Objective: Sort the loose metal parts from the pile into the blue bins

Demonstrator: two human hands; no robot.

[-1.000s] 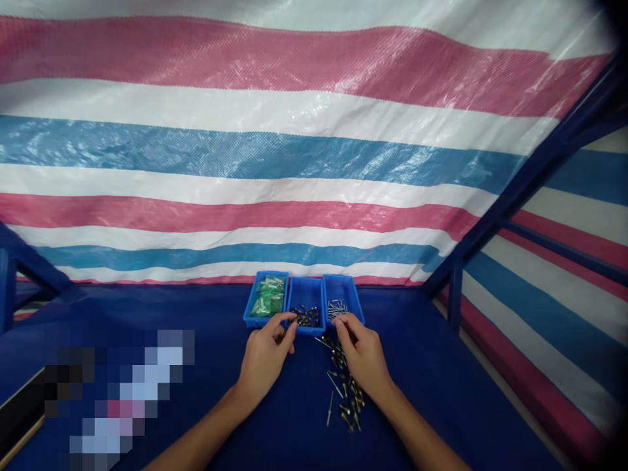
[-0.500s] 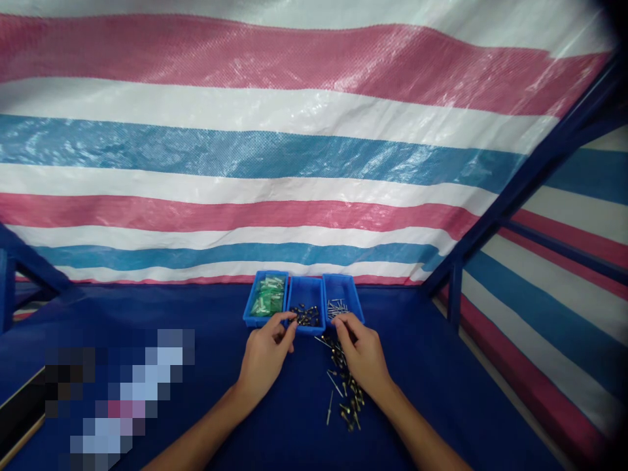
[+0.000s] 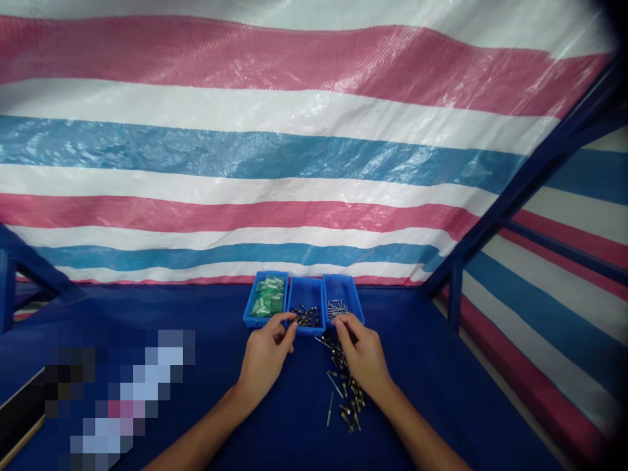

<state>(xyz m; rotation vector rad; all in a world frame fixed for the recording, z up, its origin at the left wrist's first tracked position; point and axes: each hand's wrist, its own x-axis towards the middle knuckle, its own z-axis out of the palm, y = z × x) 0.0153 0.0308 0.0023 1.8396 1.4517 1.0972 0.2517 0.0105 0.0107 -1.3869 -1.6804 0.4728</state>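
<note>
Three small blue bins stand side by side on the dark blue table. The left bin (image 3: 255, 302) holds green plastic pieces, the middle bin (image 3: 307, 291) holds dark metal parts, and the right bin (image 3: 349, 291) holds silvery nails. My left hand (image 3: 265, 356) rests in front of the middle bin with its fingertips pinched at the bin's front rim on something I cannot make out. My right hand (image 3: 364, 356) sits by the right bin, fingers curled over a loose pile of screws and nails (image 3: 343, 399) on the table.
A pink, white and blue striped tarp (image 3: 275, 163) hangs as a wall behind the bins. A blue metal frame (image 3: 515, 190) runs along the right side. At lower left lie a pixelated patch (image 3: 122, 399) and a dark object (image 3: 19, 412).
</note>
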